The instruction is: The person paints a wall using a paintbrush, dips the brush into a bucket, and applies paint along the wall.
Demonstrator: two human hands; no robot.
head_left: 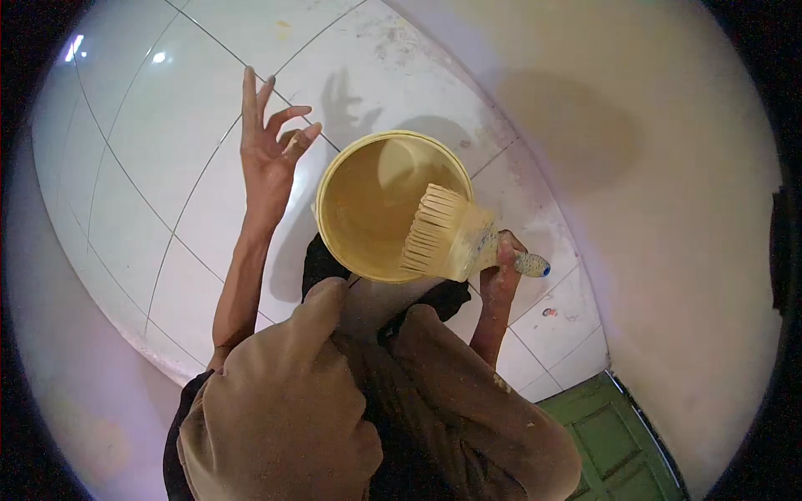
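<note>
A wide paintbrush point(446, 235) coated in cream paint is held by its handle in my right hand point(502, 266). Its clumped bristles point left, across the near right rim of a cream paint bucket point(322, 219); whether they touch the rim I cannot tell. Cream-coloured paint point(363, 206) covers the bucket's inside, and its depth is hard to judge. To the bucket's left, my left hand point(269, 134) is raised with its fingers apart and nothing in it.
White floor tiles point(194, 194) lie around the bucket, bearing smudges near the wall. A pale wall point(664, 225) rises on the right, and a green panelled door point(608, 438) stands at the lower right. My bent knees point(288, 388) are just below the bucket.
</note>
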